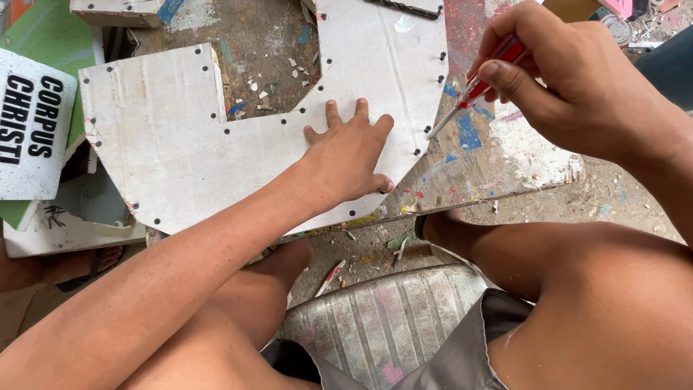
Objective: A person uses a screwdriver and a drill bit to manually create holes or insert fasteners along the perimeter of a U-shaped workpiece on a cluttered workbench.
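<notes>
My left hand lies flat, fingers spread, on a white board cut in a curved, angular shape and dotted with dark screws along its edges. My right hand is raised at the upper right and grips a red-handled screwdriver. The screwdriver's metal tip points down-left, close to the board's right edge near a screw. The board rests on a paint-stained wooden worktop.
A white sign with black letters lies at the left. A drill bit rests at the top edge of the board. White chips litter the cut-out. My bare knees and a worn grey seat fill the foreground over a dirt floor.
</notes>
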